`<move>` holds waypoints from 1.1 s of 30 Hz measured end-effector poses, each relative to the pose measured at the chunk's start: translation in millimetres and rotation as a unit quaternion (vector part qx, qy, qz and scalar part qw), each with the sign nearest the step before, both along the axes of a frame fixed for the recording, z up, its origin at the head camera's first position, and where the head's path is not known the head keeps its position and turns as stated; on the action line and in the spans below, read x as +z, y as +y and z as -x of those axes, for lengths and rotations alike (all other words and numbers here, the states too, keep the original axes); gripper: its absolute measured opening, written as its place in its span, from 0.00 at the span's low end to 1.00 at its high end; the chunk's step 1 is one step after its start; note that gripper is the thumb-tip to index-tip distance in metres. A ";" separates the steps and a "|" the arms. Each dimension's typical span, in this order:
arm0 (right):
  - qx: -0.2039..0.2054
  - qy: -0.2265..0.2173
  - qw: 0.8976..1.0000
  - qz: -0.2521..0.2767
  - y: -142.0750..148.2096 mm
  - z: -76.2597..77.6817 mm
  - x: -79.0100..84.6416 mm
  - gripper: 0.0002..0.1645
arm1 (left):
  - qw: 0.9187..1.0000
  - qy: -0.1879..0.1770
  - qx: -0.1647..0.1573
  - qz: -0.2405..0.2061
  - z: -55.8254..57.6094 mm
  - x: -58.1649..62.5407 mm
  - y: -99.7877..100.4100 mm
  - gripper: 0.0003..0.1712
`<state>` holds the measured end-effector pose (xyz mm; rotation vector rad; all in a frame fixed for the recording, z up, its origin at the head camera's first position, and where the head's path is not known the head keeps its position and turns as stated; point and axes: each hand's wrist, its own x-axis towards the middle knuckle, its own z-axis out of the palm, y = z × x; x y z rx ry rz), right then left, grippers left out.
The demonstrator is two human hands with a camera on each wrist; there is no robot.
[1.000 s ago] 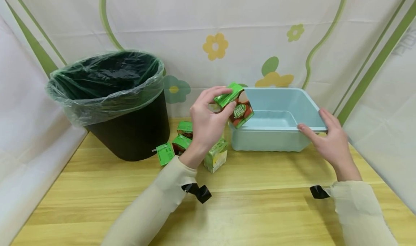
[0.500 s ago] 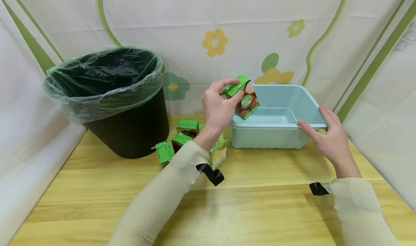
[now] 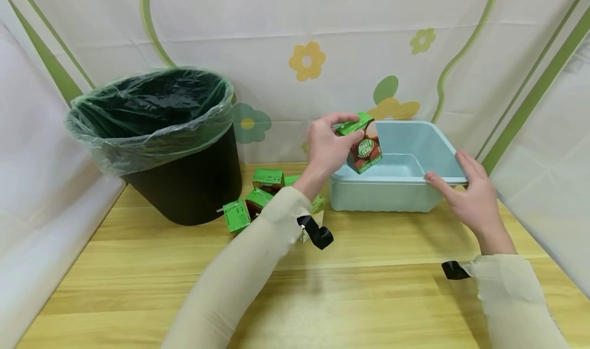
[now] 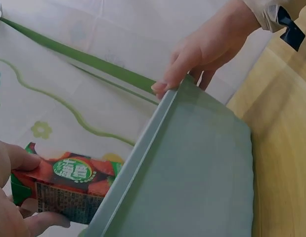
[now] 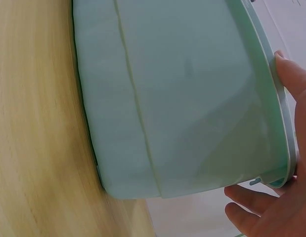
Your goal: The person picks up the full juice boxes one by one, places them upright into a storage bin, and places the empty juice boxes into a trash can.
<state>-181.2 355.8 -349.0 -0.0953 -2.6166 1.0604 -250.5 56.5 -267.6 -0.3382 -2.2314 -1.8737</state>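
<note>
My left hand point(image 3: 324, 146) pinches a small drink carton point(image 3: 367, 148) with a green top and red fruit on its sides. It holds the carton tilted, over the left front of a light blue plastic bin point(image 3: 382, 198). In the left wrist view, the carton's far end overlaps the bin's rim point(image 4: 135, 165). At the front right corner, my right hand point(image 3: 475, 200) grips the rim, thumb on top and other fingers along the outside. The right wrist view shows the bin's wall point(image 5: 167, 98) up close beside that hand.
Several cartons stand bunched on the wooden table, among them a green-topped carton point(image 3: 269, 179) and another point(image 3: 237, 216) with a straw. The left forearm partly covers the group. A black trash can point(image 3: 189, 185) with a green liner point(image 3: 152, 151) stands at left. A patterned curtain point(image 3: 258, 21) closes the back.
My left hand has carried the carton rightward, from the bin's left edge to over its opening. The right hand keeps its place on the corner.
</note>
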 end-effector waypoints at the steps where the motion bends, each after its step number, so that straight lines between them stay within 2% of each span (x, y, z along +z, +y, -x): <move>1: 0.000 0.000 1.000 0.000 0.1 0.1 -0.1 0.59 | 1.000 -0.002 -0.009 0.008 2.1 -0.5 0.8 0.13; 10: 0.000 0.000 1.000 0.001 0.4 0.2 -0.6 0.58 | 0.993 -0.003 -0.090 0.083 21.8 -8.0 2.6 0.13; 17: 0.003 -0.005 1.000 0.007 0.6 -0.1 -1.2 0.58 | 0.980 -0.003 -0.128 0.154 34.1 -13.5 3.4 0.13; 21: 0.002 -0.005 1.000 0.010 1.0 -1.2 -0.8 0.58 | 0.974 -0.008 -0.138 0.181 38.8 -16.8 8.2 0.12; 33: 0.005 0.000 1.000 0.012 -0.4 -1.5 -0.8 0.58 | 0.955 -0.013 -0.141 0.260 47.6 -20.5 18.2 0.10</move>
